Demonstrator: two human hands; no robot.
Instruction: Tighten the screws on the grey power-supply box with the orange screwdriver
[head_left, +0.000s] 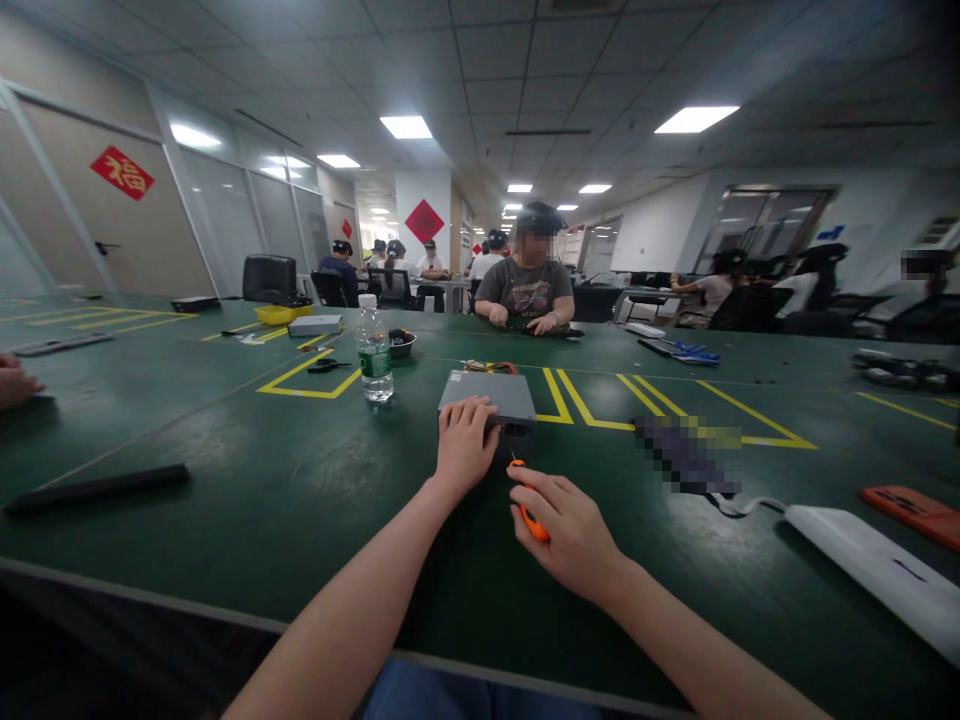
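Gripping an orange screwdriver (535,524) by its handle, the right hand (576,535) points the thin shaft at the front of a gray metal box (504,393). This box sits on the green table (300,540), just ahead of the left hand (465,445), whose fingers lie over its top near edge; whether they clasp or merely rest, I cannot tell. Left of that hand and beyond stands a water bottle (375,362); well right of the right hand lies a white device (885,565).
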